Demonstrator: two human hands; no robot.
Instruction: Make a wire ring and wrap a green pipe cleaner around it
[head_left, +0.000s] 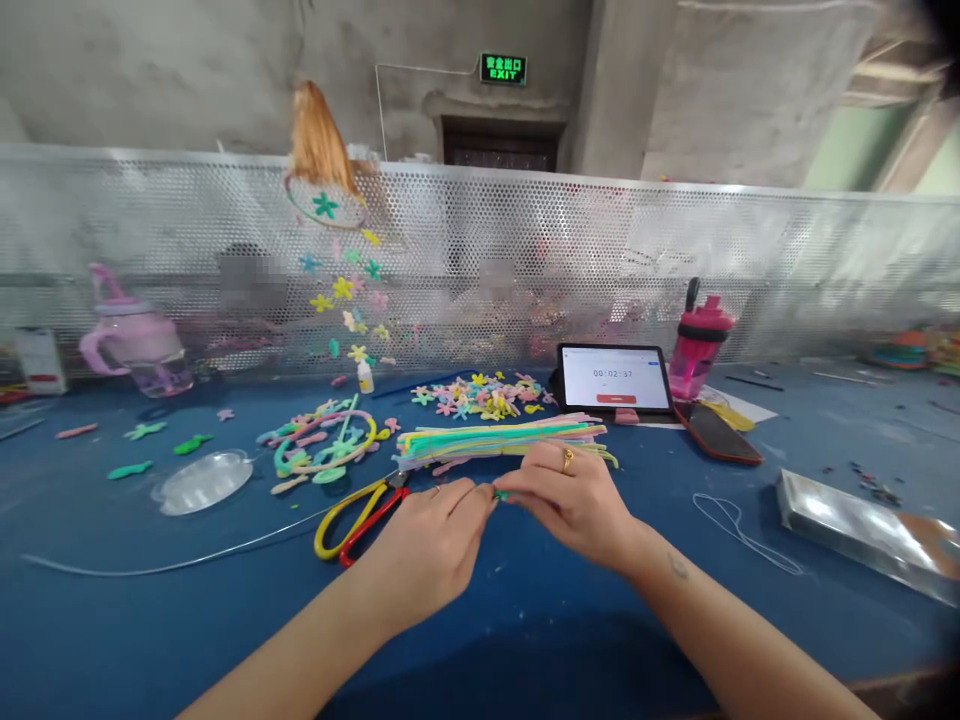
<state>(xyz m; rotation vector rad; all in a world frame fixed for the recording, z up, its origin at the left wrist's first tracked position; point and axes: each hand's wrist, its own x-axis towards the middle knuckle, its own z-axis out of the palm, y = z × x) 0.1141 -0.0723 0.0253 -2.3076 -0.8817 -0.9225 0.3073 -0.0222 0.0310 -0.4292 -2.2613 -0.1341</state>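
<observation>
My left hand (442,535) and my right hand (574,500) meet at their fingertips above the blue table. Between them they pinch a small green piece (501,495), mostly hidden by the fingers. Just behind the hands lies a bundle of pastel fuzzy stems (495,440). Scissors with one yellow and one red handle (352,525) rest beside my left hand. Further back is a pile of small coloured flower shapes (484,397).
Left on the table (555,640) are a ring with fuzzy pieces (326,440), a clear disc (206,483) and a pink jug (139,345). At the right stand a tablet (615,380) and pink bottle (697,350), near a phone (720,432).
</observation>
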